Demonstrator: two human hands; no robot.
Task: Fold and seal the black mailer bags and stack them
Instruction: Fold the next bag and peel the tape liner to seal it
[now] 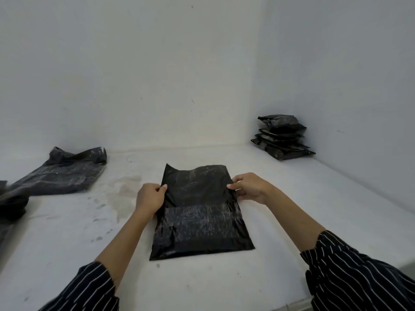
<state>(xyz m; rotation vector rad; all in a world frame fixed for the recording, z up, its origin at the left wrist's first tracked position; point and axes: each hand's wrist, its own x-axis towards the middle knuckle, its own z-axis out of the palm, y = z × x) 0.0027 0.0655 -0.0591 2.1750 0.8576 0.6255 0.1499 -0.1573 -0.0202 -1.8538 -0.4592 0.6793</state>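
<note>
Far left edge, about 9 o'clock from the work: a dark crumpled bundle [13, 199], partly cut off by the frame, so what it is cannot be told.

10 o'clock: loose pile of flat black mailer bags [64, 173] lying on the white desk [224, 283], far ends rumpled near the wall.

Left hand [151, 198] – at the left edge of the mailer bag [199, 223]. Thumb lies on top of the film, fingers curled at the edge; it pinches the bag. Striped sleeve [89, 288] pushed up the forearm.

Mailer bag sits at centre of the desk, long axis running 6 to 12 o'clock. Near half lies flat, with a paler scuffed band across it. Far half, beyond the hands, looks slightly lifted and wavy along its top edge.

Right hand [249, 187] – at the right edge of the same bag, level with the left hand. Thumb and curled fingers pinch the film there.

2 o'clock, in the corner where the walls meet: a stack of folded black mailers [283, 139], several high and a little uneven, well apart from the bag.
</note>
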